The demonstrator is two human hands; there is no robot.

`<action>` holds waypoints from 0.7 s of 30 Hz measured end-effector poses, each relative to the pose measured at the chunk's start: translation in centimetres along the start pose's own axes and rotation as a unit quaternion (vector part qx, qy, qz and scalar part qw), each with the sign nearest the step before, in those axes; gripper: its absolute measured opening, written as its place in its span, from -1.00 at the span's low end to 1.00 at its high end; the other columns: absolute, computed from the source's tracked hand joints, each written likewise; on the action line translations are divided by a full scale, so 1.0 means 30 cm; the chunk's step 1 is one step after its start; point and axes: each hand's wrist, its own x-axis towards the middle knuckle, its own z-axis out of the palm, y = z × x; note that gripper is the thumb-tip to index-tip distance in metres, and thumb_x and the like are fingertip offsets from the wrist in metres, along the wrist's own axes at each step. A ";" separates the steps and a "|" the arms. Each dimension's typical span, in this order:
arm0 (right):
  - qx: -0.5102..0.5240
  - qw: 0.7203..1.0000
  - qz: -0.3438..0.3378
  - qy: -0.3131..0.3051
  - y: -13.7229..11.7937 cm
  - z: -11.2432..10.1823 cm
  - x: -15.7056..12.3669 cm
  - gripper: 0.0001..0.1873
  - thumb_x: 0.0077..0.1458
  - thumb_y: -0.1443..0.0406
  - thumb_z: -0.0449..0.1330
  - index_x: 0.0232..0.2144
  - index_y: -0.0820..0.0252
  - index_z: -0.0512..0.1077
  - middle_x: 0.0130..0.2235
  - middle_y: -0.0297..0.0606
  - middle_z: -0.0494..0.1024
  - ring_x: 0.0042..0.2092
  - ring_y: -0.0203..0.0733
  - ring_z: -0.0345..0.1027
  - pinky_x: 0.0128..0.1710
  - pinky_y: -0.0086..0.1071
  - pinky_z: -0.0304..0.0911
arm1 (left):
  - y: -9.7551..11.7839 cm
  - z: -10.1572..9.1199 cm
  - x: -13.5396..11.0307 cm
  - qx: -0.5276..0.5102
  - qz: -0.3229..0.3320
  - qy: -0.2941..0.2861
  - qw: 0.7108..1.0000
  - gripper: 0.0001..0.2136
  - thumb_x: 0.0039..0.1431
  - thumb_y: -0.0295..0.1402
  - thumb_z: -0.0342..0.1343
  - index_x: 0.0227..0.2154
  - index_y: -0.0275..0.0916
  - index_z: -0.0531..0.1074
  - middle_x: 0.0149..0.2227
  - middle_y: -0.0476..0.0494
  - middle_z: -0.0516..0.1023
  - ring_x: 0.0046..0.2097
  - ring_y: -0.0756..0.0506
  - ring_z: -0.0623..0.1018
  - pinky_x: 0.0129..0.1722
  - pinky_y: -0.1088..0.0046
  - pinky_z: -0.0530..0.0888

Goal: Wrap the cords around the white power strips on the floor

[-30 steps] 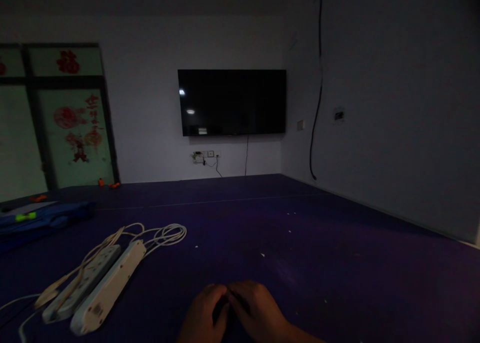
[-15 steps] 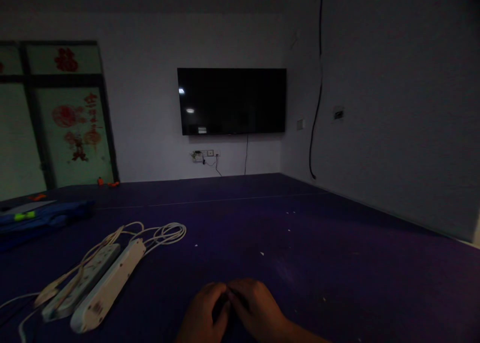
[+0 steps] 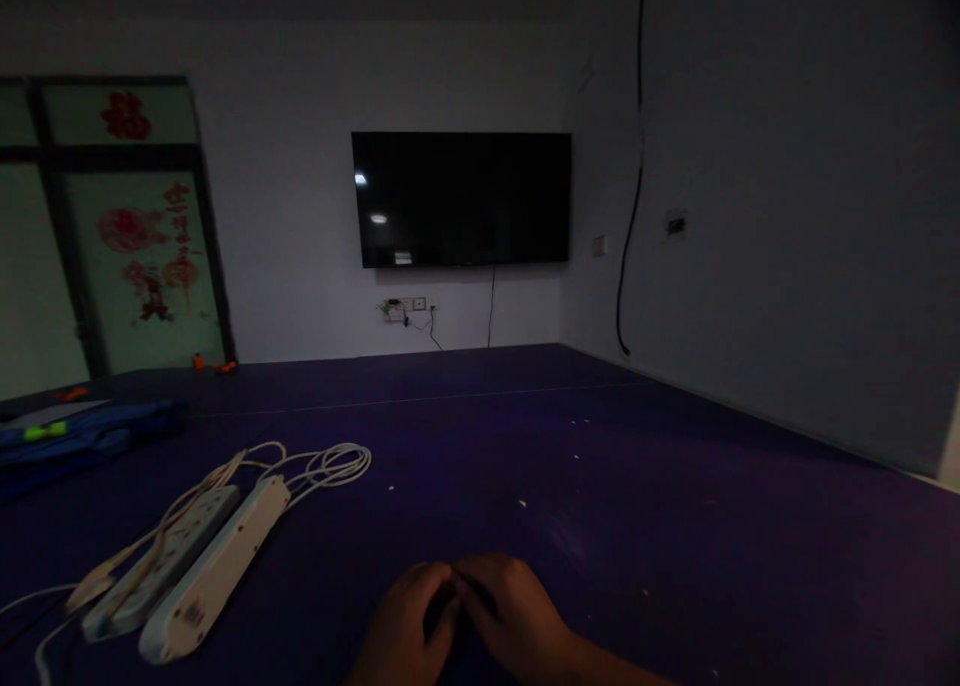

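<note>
Low in the middle of the view, my left hand (image 3: 405, 624) and my right hand (image 3: 517, 616) meet at the fingers over the purple surface (image 3: 465, 466). Both hands are closed, with fingers curled inward and thumbs pointing toward each other. No object shows in or between them, though the space under the fingers is dark. To the left of my hands lie two white power strips, one with its sockets up (image 3: 169, 561) and one turned on its back (image 3: 217, 571). Their white cords (image 3: 337, 466) are looped behind them.
Folded blue cloth (image 3: 127, 426) with a yellow-green patch lies at the far left. Small orange items (image 3: 225, 367) sit near the glass door (image 3: 142, 266). White scraps (image 3: 523, 503) dot the surface. A television (image 3: 461, 198) hangs on the back wall; a black cable (image 3: 632, 226) dangles at right.
The view has shifted very slightly. My hands stay together in the same place, and the power strips and cords have not moved.
</note>
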 end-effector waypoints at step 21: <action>-0.011 1.000 0.000 -0.008 0.005 0.007 0.003 -0.75 0.15 0.38 -0.03 -0.40 0.21 0.45 -0.38 -0.25 0.55 -0.35 -0.27 0.41 -0.35 -0.46 0.18 | -0.002 0.006 -0.002 0.012 -0.004 -0.003 1.000 -0.80 0.10 -0.50 -0.07 -0.32 -0.19 0.44 -0.29 -0.12 0.59 -0.25 -0.06 0.56 -0.24 0.49 0.47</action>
